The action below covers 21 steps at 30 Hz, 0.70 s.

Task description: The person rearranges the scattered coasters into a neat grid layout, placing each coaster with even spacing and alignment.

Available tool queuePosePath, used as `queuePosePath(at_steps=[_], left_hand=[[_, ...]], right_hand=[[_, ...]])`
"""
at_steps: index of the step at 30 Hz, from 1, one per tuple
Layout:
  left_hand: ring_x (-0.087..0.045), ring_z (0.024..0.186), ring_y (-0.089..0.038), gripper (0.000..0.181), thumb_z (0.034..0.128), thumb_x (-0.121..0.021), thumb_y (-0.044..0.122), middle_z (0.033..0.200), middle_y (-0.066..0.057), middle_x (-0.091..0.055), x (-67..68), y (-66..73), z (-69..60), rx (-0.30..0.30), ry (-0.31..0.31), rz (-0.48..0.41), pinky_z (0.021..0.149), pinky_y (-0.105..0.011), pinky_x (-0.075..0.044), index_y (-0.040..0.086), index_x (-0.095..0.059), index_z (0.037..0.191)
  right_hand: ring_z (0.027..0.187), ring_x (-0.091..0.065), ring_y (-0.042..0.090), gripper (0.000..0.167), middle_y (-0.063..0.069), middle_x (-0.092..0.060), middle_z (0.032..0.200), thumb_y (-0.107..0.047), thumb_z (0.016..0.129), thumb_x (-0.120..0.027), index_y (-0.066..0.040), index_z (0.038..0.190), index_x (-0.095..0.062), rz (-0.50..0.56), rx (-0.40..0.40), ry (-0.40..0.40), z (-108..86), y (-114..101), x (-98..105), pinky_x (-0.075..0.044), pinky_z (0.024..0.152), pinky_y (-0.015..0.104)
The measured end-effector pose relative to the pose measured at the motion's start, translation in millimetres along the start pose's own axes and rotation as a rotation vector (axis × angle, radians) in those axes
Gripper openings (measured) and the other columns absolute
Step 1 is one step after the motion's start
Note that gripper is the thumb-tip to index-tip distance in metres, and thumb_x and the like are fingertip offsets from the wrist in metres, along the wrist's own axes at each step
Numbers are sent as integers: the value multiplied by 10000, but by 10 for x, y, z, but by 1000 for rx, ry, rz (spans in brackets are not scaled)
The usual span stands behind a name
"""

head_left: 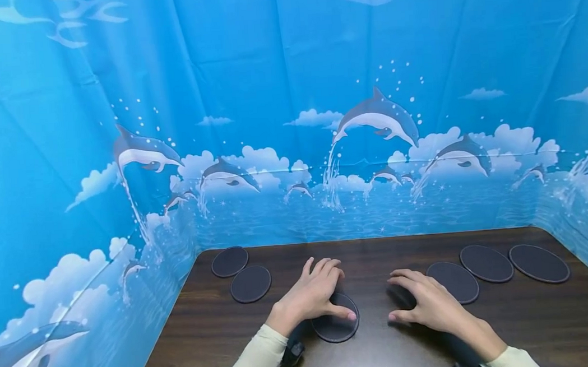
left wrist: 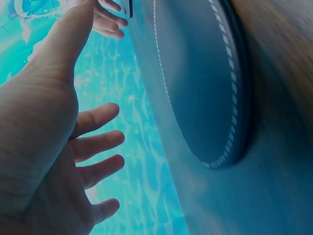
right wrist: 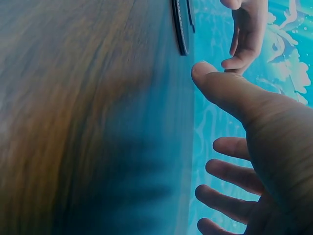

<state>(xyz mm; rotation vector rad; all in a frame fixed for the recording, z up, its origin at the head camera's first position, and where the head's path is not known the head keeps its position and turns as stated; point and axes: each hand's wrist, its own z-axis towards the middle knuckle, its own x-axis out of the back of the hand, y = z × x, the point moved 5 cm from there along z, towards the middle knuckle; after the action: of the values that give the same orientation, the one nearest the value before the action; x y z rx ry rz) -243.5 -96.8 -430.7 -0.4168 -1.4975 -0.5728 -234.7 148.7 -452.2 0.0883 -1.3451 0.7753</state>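
A round black coaster (head_left: 335,331) with pale stitching round its rim lies flat near the middle of the table. Just above it hovers my left hand (head_left: 311,297), fingers spread and thumb over the coaster. The left wrist view shows a gap between that hand and the same coaster (left wrist: 203,88). My right hand (head_left: 430,305) is held over the wood, fingers apart, holding nothing. Behind it lies another black coaster (head_left: 457,283), partly covered by the hand in the head view. In the right wrist view, the right thumb (right wrist: 220,88) is clear of the table.
Two more coasters, one (head_left: 251,284) in front of the other (head_left: 230,262), lie at the back left. At the back right are a coaster (head_left: 487,264) and a further one (head_left: 539,264). A blue dolphin-print curtain (head_left: 288,94) surrounds the dark wooden table (head_left: 197,335).
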Motion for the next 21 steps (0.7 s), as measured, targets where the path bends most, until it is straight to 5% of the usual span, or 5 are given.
queuePosePath(at_steps=[21], left_hand=[[-260, 1472, -145, 803, 858, -547, 788, 1586, 31, -331, -194, 421, 380, -117, -67, -107, 1185, -556, -169, 219, -519, 1424]], right_hand=[[1179, -572, 423, 778, 156, -577, 1360, -660, 742, -813, -106, 1275, -694, -99, -20, 22, -117, 338, 216, -430, 898, 680]])
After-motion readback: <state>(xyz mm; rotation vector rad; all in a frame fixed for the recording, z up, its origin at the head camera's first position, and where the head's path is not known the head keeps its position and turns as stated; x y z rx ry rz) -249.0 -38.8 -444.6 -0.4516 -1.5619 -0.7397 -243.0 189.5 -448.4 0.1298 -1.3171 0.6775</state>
